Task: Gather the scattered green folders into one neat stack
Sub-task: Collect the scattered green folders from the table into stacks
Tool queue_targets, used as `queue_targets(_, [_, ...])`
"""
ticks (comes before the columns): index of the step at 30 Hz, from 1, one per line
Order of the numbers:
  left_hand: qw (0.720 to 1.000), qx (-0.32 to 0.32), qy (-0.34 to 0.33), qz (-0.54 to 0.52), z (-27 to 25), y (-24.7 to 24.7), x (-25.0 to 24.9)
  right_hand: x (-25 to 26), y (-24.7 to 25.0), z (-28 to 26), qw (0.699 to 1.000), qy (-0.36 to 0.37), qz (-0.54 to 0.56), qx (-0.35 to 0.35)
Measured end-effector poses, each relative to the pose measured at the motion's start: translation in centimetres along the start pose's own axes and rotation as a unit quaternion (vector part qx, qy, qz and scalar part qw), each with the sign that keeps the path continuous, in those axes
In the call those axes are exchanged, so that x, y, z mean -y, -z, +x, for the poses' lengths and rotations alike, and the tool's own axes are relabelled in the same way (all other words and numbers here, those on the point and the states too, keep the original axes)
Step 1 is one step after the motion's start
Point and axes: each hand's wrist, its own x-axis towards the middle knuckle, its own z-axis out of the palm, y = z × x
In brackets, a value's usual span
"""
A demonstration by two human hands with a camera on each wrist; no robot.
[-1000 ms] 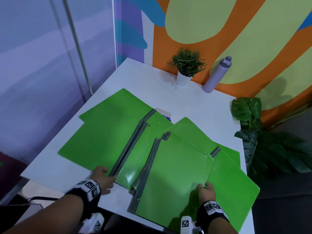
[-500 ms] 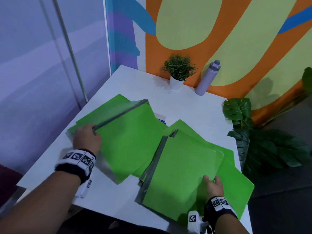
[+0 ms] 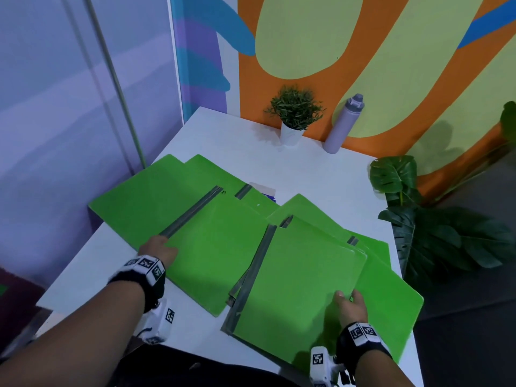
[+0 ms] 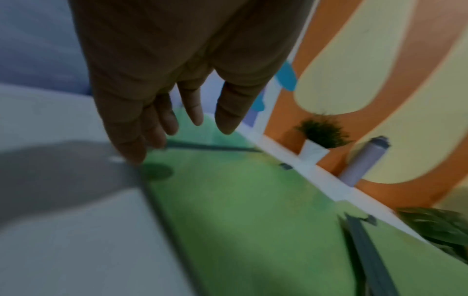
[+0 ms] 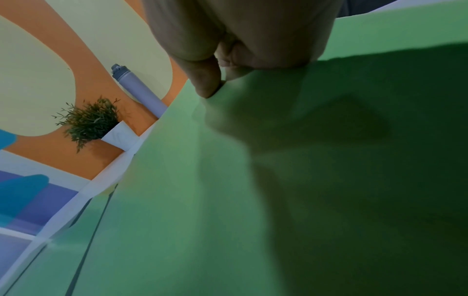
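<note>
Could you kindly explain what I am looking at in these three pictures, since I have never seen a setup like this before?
There is no machine here: a person wears three cameras, one on the head and one on each wrist. The head view looks down on a white table strewn with overlapping green folders. The left hand rests straight fingers at the near edge of the left folder. The right hand pinches the edge of the top right folder, its thumb on top. Each wrist picture looks along its own hand. At the back stand a small potted plant and a lilac bottle.
</note>
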Motion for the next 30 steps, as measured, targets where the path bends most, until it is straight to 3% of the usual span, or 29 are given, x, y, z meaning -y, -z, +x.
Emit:
queue_targets(4, [0.991, 0.011, 0.124, -0.048, 2.6, -1.0, 4.4, -0.8, 0.1, 0.0, 1.000, -0.010, -0.015, 0.003])
queue_targets(7, [0.967, -0.025, 0.129, -0.220, 1.3, -0.6, 3.8, -1.0, 0.0, -0.1, 1.000, -0.012, -0.019, 0.000])
queue_targets(9, [0.951, -0.043, 0.118, -0.281, 0.8, -0.2, 3.0, -1.0, 0.0, 0.1, 1.000, -0.011, -0.018, -0.003])
queue_targets(13, [0.981, -0.084, 0.002, -0.176, -0.5, 1.1, -0.6, -0.5, -0.1, 0.4, 1.000, -0.005, -0.008, -0.002])
queue_targets(15, [0.985, -0.139, -0.057, -0.088, -0.9, 2.5, -2.3, -0.3, -0.1, 0.3, 1.000, 0.000, -0.008, -0.002])
queue_targets(19, [0.949, -0.275, -0.147, 0.039, -1.5, 6.3, -4.4, -0.1, -0.4, 0.1, 1.000, -0.004, -0.013, -0.002])
queue_targets(22, [0.914, -0.346, -0.208, 0.034, -2.7, 7.8, -5.6, -0.3, -1.1, 0.0, 1.000, -0.015, -0.005, 0.009])
queue_targets(24, [0.897, -0.338, -0.283, -0.008, -3.8, 8.4, -6.6, -0.2, -1.3, -0.1, 1.000, -0.023, 0.003, 0.015])
queue_targets(26, [0.892, -0.319, -0.312, -0.074, -4.6, 8.6, -7.4, 0.4, -1.4, -0.7, 0.999, -0.030, 0.008, 0.024])
queue_targets(28, [0.901, -0.291, -0.294, -0.133, -4.3, 8.0, -7.4, 0.9, -1.4, -0.9, 0.999, -0.027, 0.009, 0.036])
queue_targets(30, [0.928, -0.222, -0.231, -0.192, -3.1, 6.3, -6.6, 1.3, -1.7, -1.0, 0.999, -0.014, 0.005, 0.042])
